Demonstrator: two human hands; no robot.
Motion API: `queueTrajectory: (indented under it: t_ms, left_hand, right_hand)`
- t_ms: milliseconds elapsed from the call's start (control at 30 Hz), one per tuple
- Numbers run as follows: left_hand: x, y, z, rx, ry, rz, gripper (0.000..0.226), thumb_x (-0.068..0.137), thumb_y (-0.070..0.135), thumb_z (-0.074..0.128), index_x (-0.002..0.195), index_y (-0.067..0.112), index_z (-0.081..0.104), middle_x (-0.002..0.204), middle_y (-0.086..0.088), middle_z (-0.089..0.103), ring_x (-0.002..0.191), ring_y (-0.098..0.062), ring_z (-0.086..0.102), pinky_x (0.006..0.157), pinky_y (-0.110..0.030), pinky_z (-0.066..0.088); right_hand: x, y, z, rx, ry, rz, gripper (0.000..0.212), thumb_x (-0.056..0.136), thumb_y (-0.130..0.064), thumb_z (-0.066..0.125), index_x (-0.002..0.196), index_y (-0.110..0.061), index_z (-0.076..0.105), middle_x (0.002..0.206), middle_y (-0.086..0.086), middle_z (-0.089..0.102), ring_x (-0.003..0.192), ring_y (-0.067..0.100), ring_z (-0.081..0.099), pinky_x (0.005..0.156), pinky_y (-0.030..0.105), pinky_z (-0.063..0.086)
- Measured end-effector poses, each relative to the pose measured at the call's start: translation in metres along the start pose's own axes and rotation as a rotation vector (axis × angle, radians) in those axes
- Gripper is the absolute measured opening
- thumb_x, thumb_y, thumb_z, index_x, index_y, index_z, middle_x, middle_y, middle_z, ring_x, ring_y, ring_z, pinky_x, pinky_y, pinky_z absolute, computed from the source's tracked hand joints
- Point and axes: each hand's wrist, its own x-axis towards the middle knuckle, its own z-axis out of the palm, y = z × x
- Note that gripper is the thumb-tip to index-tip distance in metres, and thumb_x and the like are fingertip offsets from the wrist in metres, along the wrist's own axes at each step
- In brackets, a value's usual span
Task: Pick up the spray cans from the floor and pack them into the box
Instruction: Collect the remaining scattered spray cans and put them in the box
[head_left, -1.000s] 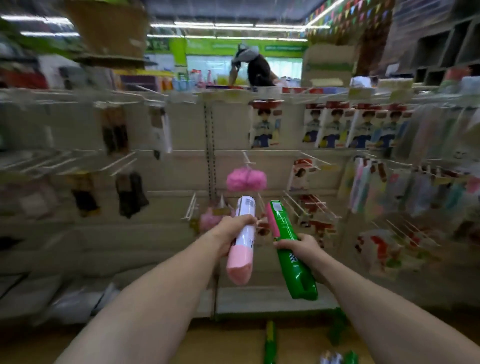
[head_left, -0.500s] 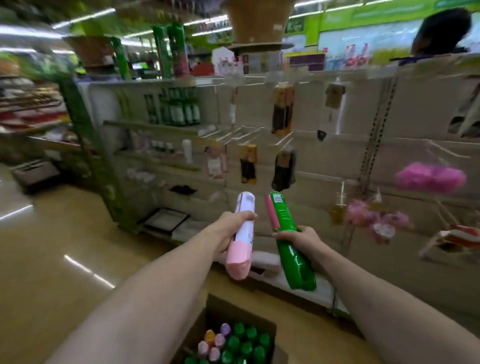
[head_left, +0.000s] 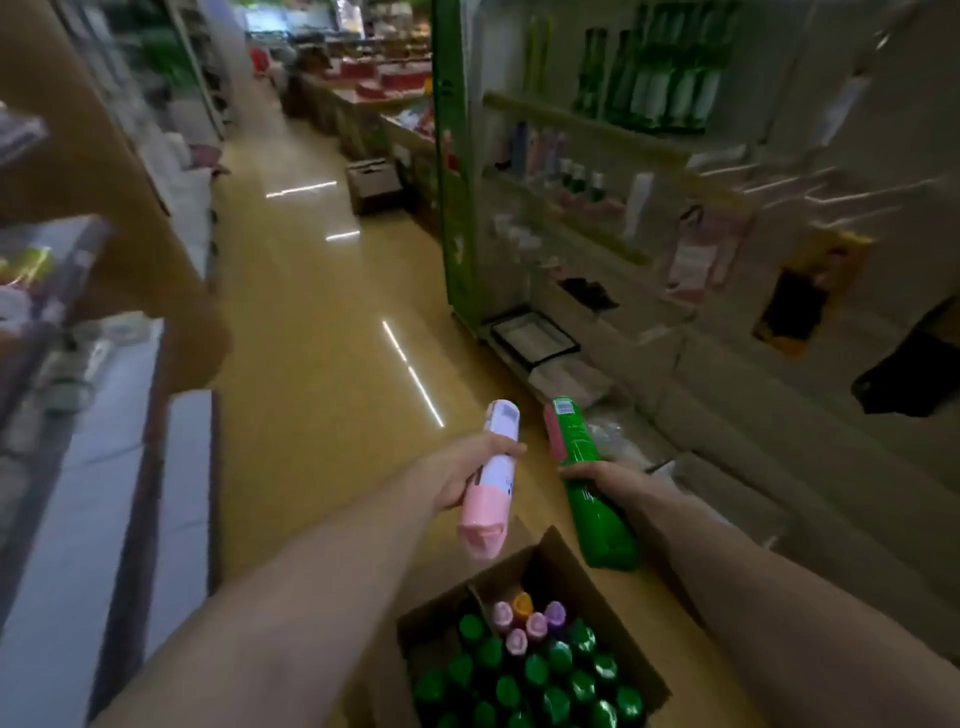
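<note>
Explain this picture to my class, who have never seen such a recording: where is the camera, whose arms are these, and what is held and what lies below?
The camera sits on a person's head and looks forward and down, so the two bare arms reaching out are the wearer's own. There is no machine here. The scene is a shop aisle with a shiny tan floor and shelving on both sides, blurred in this frame.

The left hand grips a white spray can with a pink cap, cap pointing down. The right hand grips a green spray can, also cap downward.

Below them, on the floor, stands an open brown cardboard box. It already holds many upright cans: mostly green caps, with a few pink, purple and orange caps near the far side.
</note>
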Motion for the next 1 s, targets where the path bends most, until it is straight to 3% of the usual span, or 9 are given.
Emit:
queueTrajectory:
  t_ms: [67,167,300,400,567,667,767,833,1000]
  left_hand:
    - [0.014,-0.013,-0.007,-0.046,0.031,-0.060,0.025,0.082,0.016,0.072,0.096,0.005,0.054,0.069,-0.012,0.060,0.060,-0.023,0.059,0.057,-0.032,0.052]
    - [0.031,-0.034,-0.016,-0.104,0.105,-0.153,0.023,0.078,0.015,0.072,0.091,0.005,0.055,0.065,-0.013,0.058,0.057,-0.024,0.056,0.055,-0.031,0.050]
    - [0.059,-0.057,-0.040,-0.098,0.159,-0.310,0.019,0.083,0.017,0.069,0.089,0.003,0.058,0.067,-0.013,0.059,0.059,-0.024,0.055,0.059,-0.031,0.046]
    - [0.085,-0.073,-0.067,-0.098,0.147,-0.387,0.020,0.082,0.017,0.068,0.091,0.003,0.056,0.068,-0.012,0.057,0.056,-0.022,0.054,0.054,-0.028,0.046]
    - [0.140,-0.104,-0.126,-0.129,0.124,-0.473,0.023,0.086,0.015,0.066,0.099,0.001,0.053,0.069,-0.015,0.057,0.056,-0.025,0.057,0.052,-0.030,0.049]
    - [0.165,-0.126,-0.163,-0.147,0.085,-0.548,0.015,0.090,0.014,0.062,0.092,0.002,0.053,0.064,-0.014,0.058,0.058,-0.025,0.057,0.054,-0.031,0.048]
    - [0.192,-0.155,-0.196,-0.144,0.063,-0.613,0.013,0.092,0.014,0.060,0.093,0.002,0.057,0.073,-0.014,0.062,0.060,-0.024,0.056,0.057,-0.031,0.046]
    - [0.209,-0.179,-0.212,-0.161,0.070,-0.625,0.020,0.092,0.015,0.061,0.106,0.002,0.060,0.086,-0.012,0.064,0.061,-0.023,0.056,0.057,-0.031,0.046]
    - [0.236,-0.237,-0.230,-0.170,0.074,-0.736,0.026,0.088,0.015,0.067,0.098,-0.006,0.056,0.067,-0.017,0.060,0.051,-0.025,0.059,0.045,-0.028,0.047]
  right_hand:
    - [0.025,0.000,0.003,-0.074,-0.058,0.041,0.086,0.065,-0.031,0.090,0.133,-0.005,0.044,0.107,0.020,0.066,0.086,0.032,0.070,0.064,0.037,0.057]
    - [0.053,0.001,0.004,-0.171,-0.162,0.140,0.086,0.064,-0.028,0.091,0.130,-0.006,0.040,0.110,0.020,0.064,0.090,0.033,0.070,0.067,0.038,0.058]
    - [0.081,0.010,0.018,-0.326,-0.262,0.200,0.057,0.075,-0.018,0.083,0.116,-0.005,0.046,0.101,0.020,0.065,0.086,0.032,0.069,0.067,0.036,0.058]
    - [0.102,0.023,0.040,-0.420,-0.342,0.254,0.074,0.066,-0.017,0.085,0.129,-0.007,0.047,0.106,0.019,0.065,0.088,0.032,0.070,0.073,0.041,0.061]
    - [0.144,0.048,0.112,-0.583,-0.424,0.311,0.090,0.069,-0.021,0.085,0.145,-0.013,0.037,0.108,0.003,0.055,0.087,0.019,0.061,0.061,0.028,0.054]
    - [0.169,0.079,0.170,-0.743,-0.435,0.341,0.098,0.054,-0.038,0.088,0.138,-0.015,0.041,0.117,0.007,0.055,0.098,0.023,0.061,0.071,0.030,0.056]
    - [0.200,0.123,0.223,-0.791,-0.451,0.332,0.094,0.041,-0.045,0.084,0.124,-0.014,0.051,0.116,0.009,0.060,0.099,0.025,0.062,0.069,0.032,0.056]
    - [0.215,0.143,0.253,-0.859,-0.490,0.352,0.079,0.058,-0.039,0.083,0.126,-0.014,0.053,0.123,0.011,0.060,0.107,0.026,0.060,0.079,0.030,0.053]
    - [0.246,0.195,0.303,-1.088,-0.516,0.245,0.050,0.082,-0.031,0.070,0.126,-0.014,0.055,0.127,0.017,0.057,0.124,0.036,0.051,0.091,0.035,0.047]
